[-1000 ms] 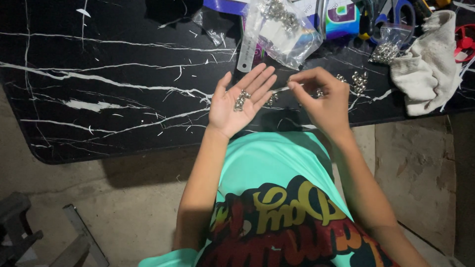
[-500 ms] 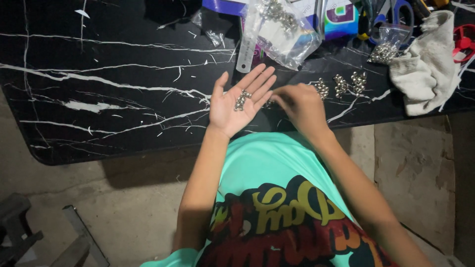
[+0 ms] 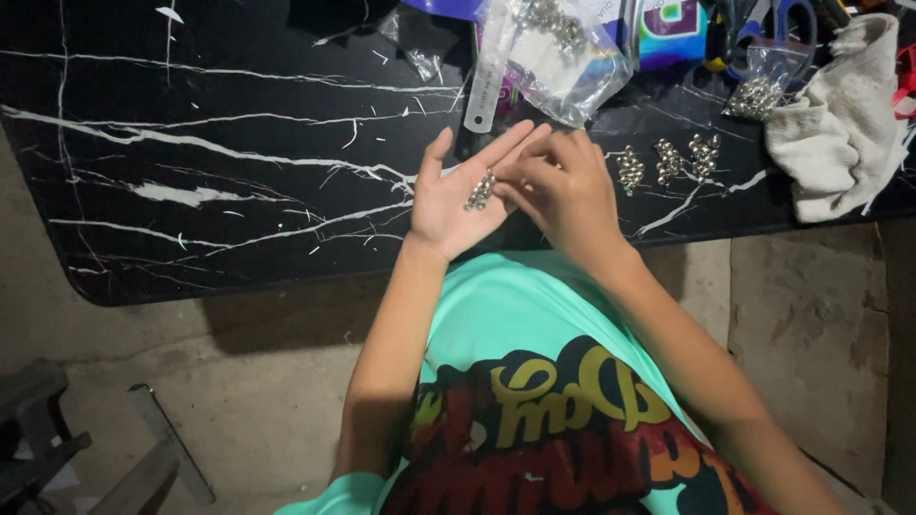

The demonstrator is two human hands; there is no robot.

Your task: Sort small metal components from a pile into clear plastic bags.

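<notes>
My left hand lies palm up over the near edge of a black marble-patterned table. A small heap of shiny metal beads rests in its palm. My right hand is right beside it, fingers curled, fingertips touching the left fingers near the beads. Whether the right fingers pinch a bead is hidden. Three small clusters of the same metal beads lie on the table just right of my right hand.
A clear plastic bag with metal pieces and a small clear bag of beads sit at the table's far side. A crumpled white cloth lies at the right. Scissors and colourful packages are behind. Grey metal parts lie on the floor.
My right hand moved left from the bead clusters on the table to my left palm. The left hand stayed open with the beads in it.
</notes>
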